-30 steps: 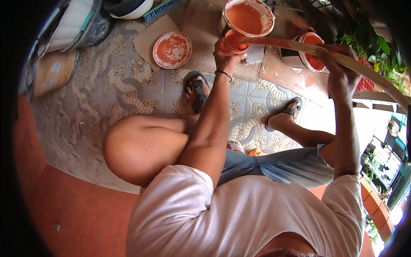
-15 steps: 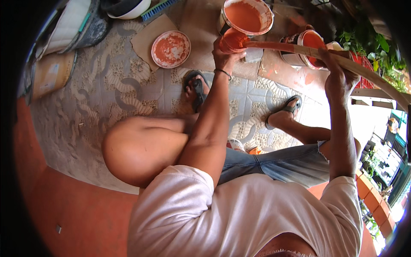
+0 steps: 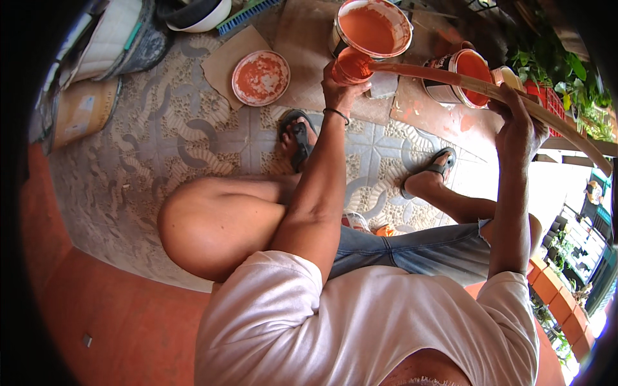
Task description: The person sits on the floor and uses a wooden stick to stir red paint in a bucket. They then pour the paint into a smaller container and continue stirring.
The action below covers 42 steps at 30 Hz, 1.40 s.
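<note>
My left hand is closed round a small cup-like vessel coated in orange-red paint, just in front of a large paint bucket. A long wooden stick reaches from that vessel toward the right; its left end is coated in the same paint. Whether the stick is fixed to the vessel or only rests in it, I cannot tell. My right hand grips the stick toward its bare wooden end. To the right of the large bucket stands a second paint bucket, behind the stick.
A round paint-smeared lid lies on cardboard at the left. Further left are stacked tubs and a blue brush. Green plants and a red crate stand at the right. My sandalled feet rest on patterned tiles.
The view has shifted slightly. My right hand sits a little further right and nearer along the stick. The vessel's hollow inside shows more clearly than before.
</note>
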Tool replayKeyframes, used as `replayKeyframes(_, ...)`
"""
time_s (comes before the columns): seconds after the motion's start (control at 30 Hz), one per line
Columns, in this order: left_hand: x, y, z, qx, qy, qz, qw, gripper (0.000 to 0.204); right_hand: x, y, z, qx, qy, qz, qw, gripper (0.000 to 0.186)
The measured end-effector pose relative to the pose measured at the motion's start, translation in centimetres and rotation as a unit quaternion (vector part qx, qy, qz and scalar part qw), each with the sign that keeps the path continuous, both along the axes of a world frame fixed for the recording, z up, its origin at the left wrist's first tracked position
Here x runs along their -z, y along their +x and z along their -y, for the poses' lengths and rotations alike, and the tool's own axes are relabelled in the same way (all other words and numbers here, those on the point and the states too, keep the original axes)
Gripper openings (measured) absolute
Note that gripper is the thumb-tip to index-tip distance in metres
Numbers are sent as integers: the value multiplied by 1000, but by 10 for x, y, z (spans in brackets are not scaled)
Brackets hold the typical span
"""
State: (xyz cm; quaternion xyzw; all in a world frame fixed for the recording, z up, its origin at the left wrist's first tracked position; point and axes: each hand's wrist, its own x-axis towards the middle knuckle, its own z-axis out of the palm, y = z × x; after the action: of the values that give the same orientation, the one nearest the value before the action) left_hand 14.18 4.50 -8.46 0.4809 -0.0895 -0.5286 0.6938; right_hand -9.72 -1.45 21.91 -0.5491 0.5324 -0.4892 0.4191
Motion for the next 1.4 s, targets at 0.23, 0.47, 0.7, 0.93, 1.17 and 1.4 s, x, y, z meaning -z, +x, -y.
replayKeyframes(0.23, 6, 1, 1, 9, -12, 26, 1000, 98, 25, 21, 20, 36, -42, 121, 991, 15)
replayKeyframes(0.47, 5, 1, 1, 0, -30, 53, 998, 97, 90, 65, 56, -53, -83, 49, 994, 20)
replayKeyframes(0.7, 7, -1, 2, -19, -18, 67, 997, 98, 139, 87, 103, -176, -159, -297, 925, 23)
replayKeyframes(0.93, 8, -1, 3, -26, -21, 100, 994, 99, 155, 92, 110, -98, 25, -137, 985, 23)
replayKeyframes(1.17, 7, 2, 2, 0, -27, 103, 994, 99, 168, 90, 102, -35, 45, 126, 990, 24)
replayKeyframes(1.4, 9, 3, 2, -12, -31, 80, 996, 99, 173, 85, 89, -113, -112, -138, 978, 23)
